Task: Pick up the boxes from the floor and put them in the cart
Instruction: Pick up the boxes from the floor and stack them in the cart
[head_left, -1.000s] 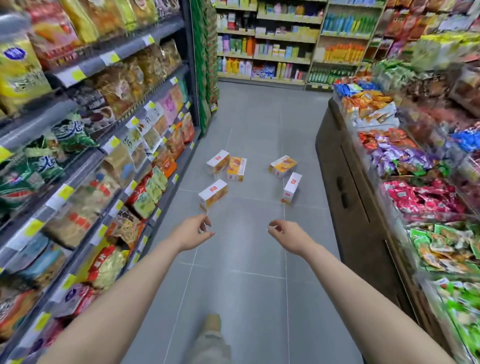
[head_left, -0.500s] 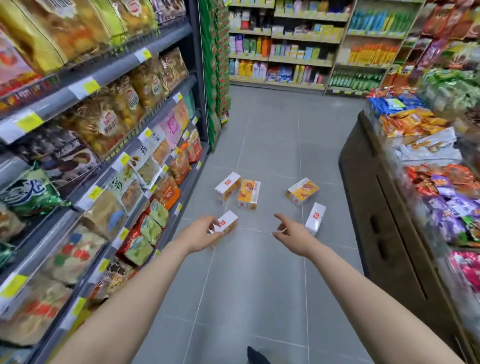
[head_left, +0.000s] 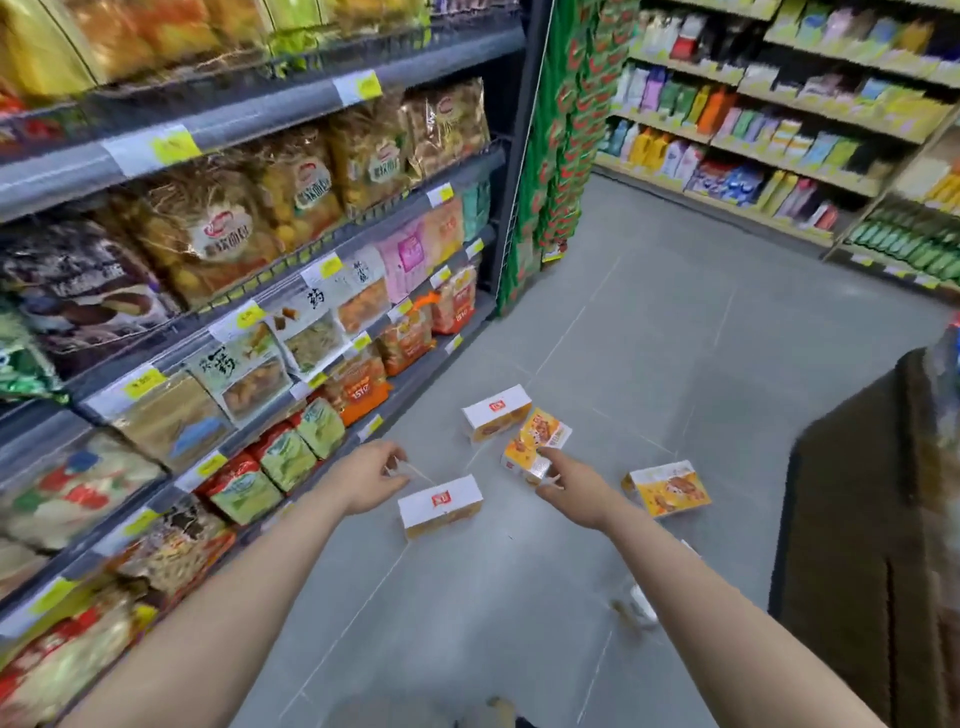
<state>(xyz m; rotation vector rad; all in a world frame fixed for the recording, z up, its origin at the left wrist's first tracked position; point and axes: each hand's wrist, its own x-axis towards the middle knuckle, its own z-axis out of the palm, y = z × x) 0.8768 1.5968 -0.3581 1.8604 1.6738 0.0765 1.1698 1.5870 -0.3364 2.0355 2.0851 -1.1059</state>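
Snack shelving (head_left: 249, 291) lines the left of the grey floor (head_left: 675, 364) and a dark brown counter (head_left: 862, 545) the right, the boxes lying between. The view has closed in since a second ago (four show clearly). Left hand (head_left: 371, 480), fingers loosely curled and empty, hovers beside the nearest box (head_left: 440, 506); right hand (head_left: 574, 480), fingers extended, reaches the orange box (head_left: 535, 447).

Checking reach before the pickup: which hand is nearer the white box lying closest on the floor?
Left. The left hand hovers just beside the white box, at its upper-left corner; the right hand is farther off to its right.
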